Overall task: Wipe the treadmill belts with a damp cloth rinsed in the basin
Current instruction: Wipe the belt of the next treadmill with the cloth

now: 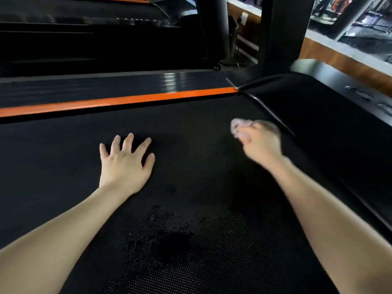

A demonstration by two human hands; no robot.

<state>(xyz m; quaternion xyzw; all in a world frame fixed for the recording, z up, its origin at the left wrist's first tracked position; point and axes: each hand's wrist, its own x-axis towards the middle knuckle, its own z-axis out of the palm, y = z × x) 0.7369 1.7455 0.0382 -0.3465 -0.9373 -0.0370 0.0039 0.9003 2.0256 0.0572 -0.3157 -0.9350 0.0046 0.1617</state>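
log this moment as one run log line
step: wiping belt | left hand: flat on treadmill belt, open | right hand: closed on cloth, blurred | dark patches near camera | basin: unseen

Black upright post [282,28], wooden ledge [331,54]

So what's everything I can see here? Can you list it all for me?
Treadmill belt: one, black, textured, filling the foreground, with darker patches near the middle.
Orange stripe: one, along the belt's far edge.
Side rail: one, dark and ribbed, beyond the stripe.
Upright post: one, black, upper right.
Motor cover: one, black, right of the belt.
Cloth: one, pale, blurred, bunched in the right hand.
Left hand: flat on the belt, fingers spread.
Right hand: closed around the cloth.
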